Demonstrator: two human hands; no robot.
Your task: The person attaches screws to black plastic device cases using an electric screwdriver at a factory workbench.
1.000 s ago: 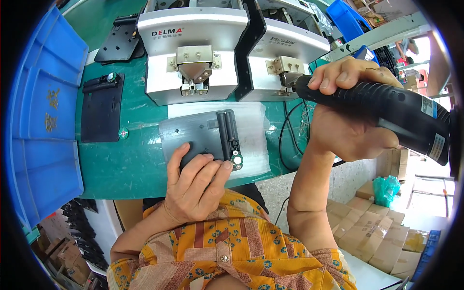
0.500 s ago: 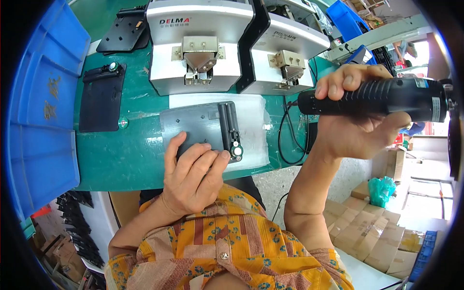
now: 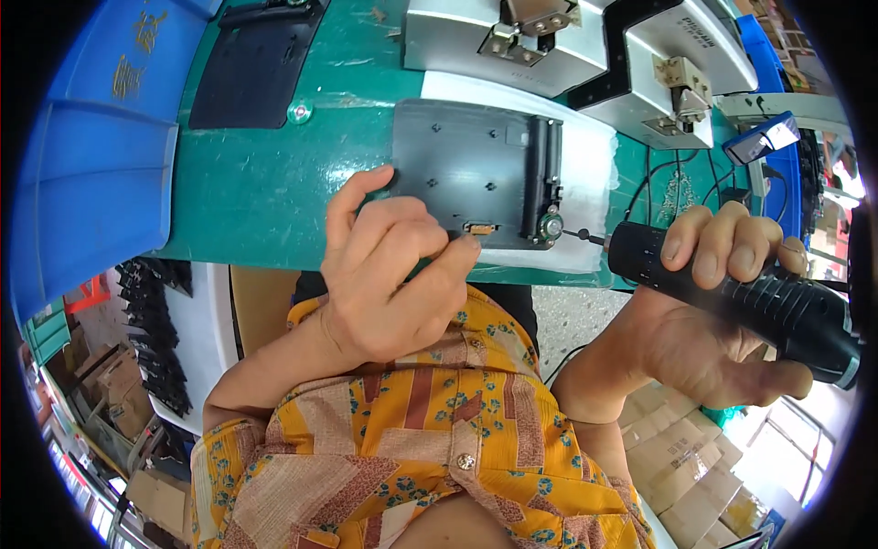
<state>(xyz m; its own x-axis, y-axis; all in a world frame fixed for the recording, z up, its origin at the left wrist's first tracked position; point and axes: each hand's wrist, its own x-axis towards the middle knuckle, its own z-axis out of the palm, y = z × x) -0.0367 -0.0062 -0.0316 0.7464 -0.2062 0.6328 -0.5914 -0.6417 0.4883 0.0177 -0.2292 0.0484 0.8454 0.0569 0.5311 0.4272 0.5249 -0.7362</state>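
Observation:
A black flat panel [image 3: 457,165] with a ridged bar along its right side lies on a white sheet [image 3: 585,174]. My left hand [image 3: 389,284] is at its near left corner, fingers curled; one fingertip is at the left edge, another by a small brass-coloured piece [image 3: 480,229] at the front edge. Some of its fingertips are hidden. My right hand [image 3: 704,320] is wrapped round a black electric screwdriver [image 3: 681,265], tilted with its bit pointing left. The bit's tip is beside a small round green-and-white part [image 3: 551,227] at the bar's near end; whether they touch I cannot tell.
Two silver screw-feeding machines [image 3: 503,55] stand at the back of the green table [image 3: 256,201]. Another black panel [image 3: 251,73] lies at the far left, beside a blue crate [image 3: 110,174]. Cables and scattered screws [image 3: 677,192] are behind the screwdriver. Cardboard boxes [image 3: 686,448] stand at the right.
My right hand has brought the screwdriver down and its bit to the panel's near right corner. My left fingers have curled from lying on the panel to its near left corner. The view has shifted.

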